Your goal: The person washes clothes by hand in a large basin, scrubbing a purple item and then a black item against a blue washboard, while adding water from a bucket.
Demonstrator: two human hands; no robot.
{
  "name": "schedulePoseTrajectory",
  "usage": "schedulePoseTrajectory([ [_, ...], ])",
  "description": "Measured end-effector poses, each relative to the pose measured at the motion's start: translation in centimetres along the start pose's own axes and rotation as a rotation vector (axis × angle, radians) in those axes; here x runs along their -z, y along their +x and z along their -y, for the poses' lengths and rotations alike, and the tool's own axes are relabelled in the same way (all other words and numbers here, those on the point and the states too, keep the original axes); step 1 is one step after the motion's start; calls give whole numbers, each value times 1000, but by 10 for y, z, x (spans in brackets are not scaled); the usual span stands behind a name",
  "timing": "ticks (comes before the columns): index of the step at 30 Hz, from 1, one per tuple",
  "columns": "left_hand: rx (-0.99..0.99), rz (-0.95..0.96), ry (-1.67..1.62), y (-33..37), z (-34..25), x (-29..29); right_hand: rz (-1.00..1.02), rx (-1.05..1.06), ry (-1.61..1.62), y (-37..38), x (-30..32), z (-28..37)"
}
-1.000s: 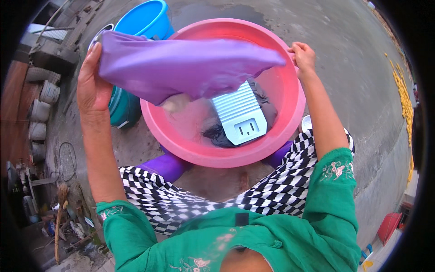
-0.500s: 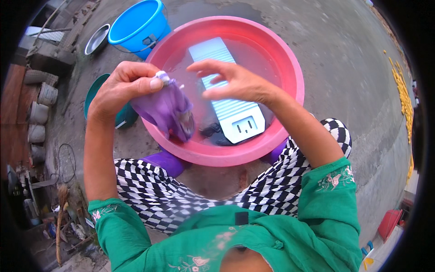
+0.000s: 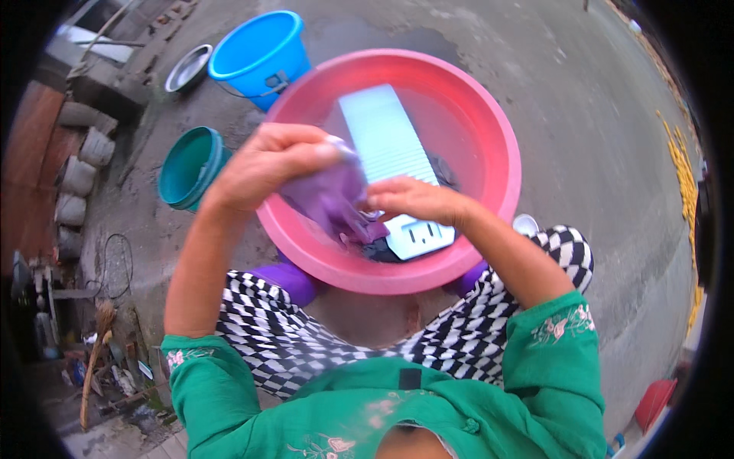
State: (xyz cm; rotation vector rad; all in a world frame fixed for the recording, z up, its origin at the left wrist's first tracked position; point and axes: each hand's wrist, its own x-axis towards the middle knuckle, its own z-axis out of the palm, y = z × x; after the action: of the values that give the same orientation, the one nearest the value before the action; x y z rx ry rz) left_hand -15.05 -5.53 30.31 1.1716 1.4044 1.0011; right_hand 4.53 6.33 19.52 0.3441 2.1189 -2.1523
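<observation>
A limp purple cloth (image 3: 325, 200) hangs over the near left part of a pink tub (image 3: 506, 153). My left hand (image 3: 271, 164) is closed on its upper edge, where a pale trim shows. At the cloth's right side, the fingertips of my right hand (image 3: 420, 202) are drawn together on its edge, slightly blurred. Beneath the hands, a pale blue washboard (image 3: 386, 134) leans in the tub with its ridges facing up and its slotted end toward me. Dark wet fabric (image 3: 380, 250) lies partly under the board, in cloudy water.
Beyond the tub's left rim stands a blue bucket (image 3: 264, 57) with a wire handle, beside a metal basin (image 3: 189, 69). A teal bucket (image 3: 191, 168) is nearer on the left. My knees flank the tub. A broom (image 3: 95, 367) stands at lower left; yellow items (image 3: 683, 183) lie far right.
My right hand has come down from above the washboard to the cloth, its spread fingers drawing together. My left hand has carried the cloth to the right. The whole view has shifted slightly.
</observation>
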Motion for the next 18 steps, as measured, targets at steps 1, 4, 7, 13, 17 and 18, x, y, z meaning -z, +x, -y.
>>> schedulePoseTrajectory([
  [1,12,27,-55,1,-2,-9,-53,36,76,4,-7,-8],
  [4,15,136,-166,1,-6,-28,-101,-82,135,14,-19,-17],
  [7,-22,168,-183,-1,-5,-42,-57,261,18,23,-42,-9],
  [13,-50,249,-181,-8,-2,-59,89,132,325,17,-61,-5],
  [17,-70,191,-272,-7,-8,-58,36,125,508,24,-63,-9],
  [18,-70,190,-270,-7,-7,-58,-48,189,443,20,-64,-1],
])
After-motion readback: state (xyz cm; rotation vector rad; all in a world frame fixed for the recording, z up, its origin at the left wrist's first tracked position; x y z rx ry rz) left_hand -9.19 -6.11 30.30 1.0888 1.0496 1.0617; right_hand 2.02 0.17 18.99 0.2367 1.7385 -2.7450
